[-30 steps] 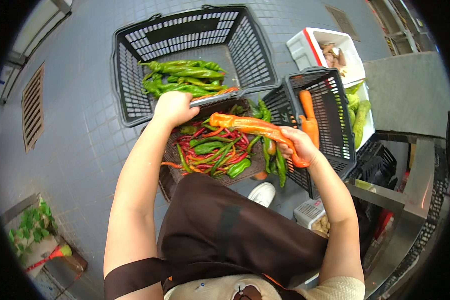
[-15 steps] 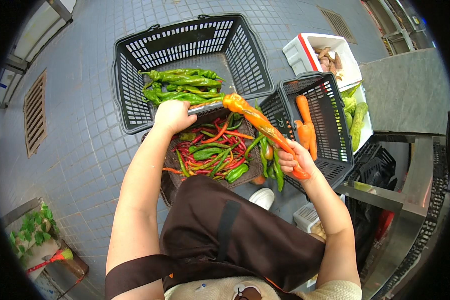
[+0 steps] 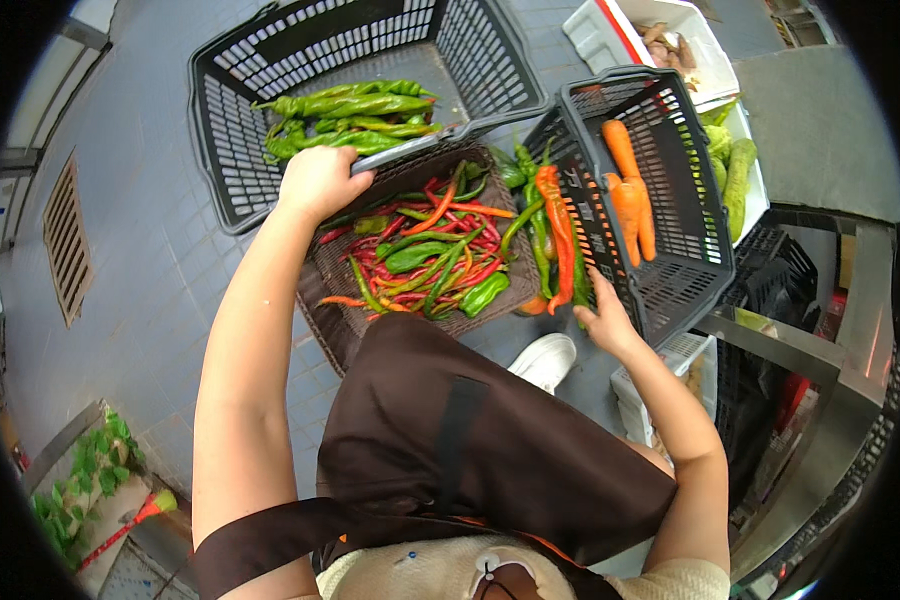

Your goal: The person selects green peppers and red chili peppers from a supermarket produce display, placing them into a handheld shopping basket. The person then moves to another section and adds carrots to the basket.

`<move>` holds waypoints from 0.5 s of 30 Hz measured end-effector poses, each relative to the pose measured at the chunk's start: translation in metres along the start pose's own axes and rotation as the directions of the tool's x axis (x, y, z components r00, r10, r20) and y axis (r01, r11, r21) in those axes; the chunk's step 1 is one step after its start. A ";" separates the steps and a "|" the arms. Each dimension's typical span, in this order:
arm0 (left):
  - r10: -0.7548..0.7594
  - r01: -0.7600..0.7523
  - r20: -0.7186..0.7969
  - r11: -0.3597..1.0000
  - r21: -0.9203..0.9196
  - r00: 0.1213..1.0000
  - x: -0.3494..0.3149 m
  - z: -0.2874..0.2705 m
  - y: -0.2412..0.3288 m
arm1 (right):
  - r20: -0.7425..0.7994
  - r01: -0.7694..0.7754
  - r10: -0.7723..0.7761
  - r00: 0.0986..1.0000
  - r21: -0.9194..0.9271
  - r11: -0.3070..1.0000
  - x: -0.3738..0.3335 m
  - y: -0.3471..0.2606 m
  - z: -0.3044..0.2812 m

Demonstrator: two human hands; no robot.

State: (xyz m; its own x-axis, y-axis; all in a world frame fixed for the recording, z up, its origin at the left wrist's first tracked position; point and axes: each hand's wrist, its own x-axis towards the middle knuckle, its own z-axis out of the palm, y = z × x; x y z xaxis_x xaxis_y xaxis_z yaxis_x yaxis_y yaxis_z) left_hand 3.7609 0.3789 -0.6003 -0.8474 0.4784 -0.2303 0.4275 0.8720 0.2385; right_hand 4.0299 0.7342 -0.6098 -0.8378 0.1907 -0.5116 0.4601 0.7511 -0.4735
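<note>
My left hand [image 3: 318, 187] is closed around the near rim of the large black basket [image 3: 210, 130], which holds several long green peppers [image 3: 360, 108]. Beside the smaller black basket [image 3: 670, 300], my right hand [image 3: 607, 315] has its fingers apart and holds nothing. Just left of those fingers lies a long orange-red pepper [image 3: 562, 240], on top of some green peppers [image 3: 538, 220]. Between both hands sits a brown woven basket [image 3: 322, 330] full of small red and green chilies [image 3: 420, 255].
Several carrots [image 3: 627, 205] lie in the smaller black basket. Behind it stand a white foam box [image 3: 590, 40] of brownish roots and one with green gourds [image 3: 738, 185]. A metal frame [image 3: 850, 310] is at the right. My white shoe [image 3: 545, 362] is below the peppers.
The orange-red pepper has left my right hand and now lies on the green peppers beside the smaller basket. My left hand stays on the large basket's rim. The whole view has shifted.
</note>
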 end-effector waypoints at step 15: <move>-0.009 0.009 0.015 1.000 0.025 1.000 0.009 -0.002 -0.011 | 0.221 0.433 -0.388 0.895 -0.217 0.875 0.150 -0.135 0.122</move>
State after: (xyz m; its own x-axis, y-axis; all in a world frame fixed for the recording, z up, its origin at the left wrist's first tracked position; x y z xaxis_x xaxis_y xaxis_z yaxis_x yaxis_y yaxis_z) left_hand 3.7479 0.3737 -0.6030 -0.8464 0.4720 -0.2465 0.4278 0.8784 0.2130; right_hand 3.8781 0.5845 -0.7102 -0.8633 -0.2606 -0.4321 -0.0241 0.8766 -0.4805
